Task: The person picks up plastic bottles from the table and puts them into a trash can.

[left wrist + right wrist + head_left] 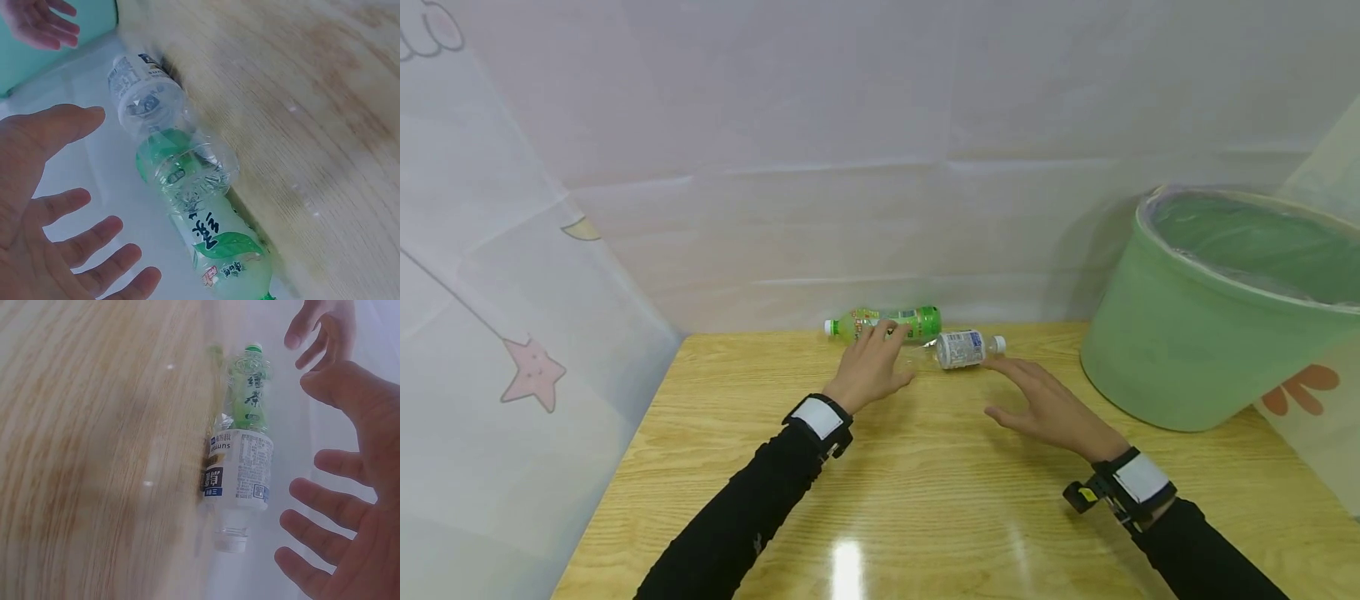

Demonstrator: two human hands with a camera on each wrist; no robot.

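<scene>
A green-labelled bottle (917,322) lies on its side at the table's far edge, against the backdrop. A small clear bottle (964,348) with a white cap lies just right of it, almost end to end. My left hand (891,354) reaches over the green bottle (212,225) with fingers spread and holds nothing. My right hand (1000,387) hovers open just right of the clear bottle (240,472), a small gap between them. The left wrist view shows my left hand (90,162) apart from both bottles. My right hand (315,425) has its fingers splayed beside the clear bottle.
A large green bin (1187,333) with a clear liner stands tilted at the table's right. The wooden table (925,500) is enclosed by pale cloth walls at the back and left.
</scene>
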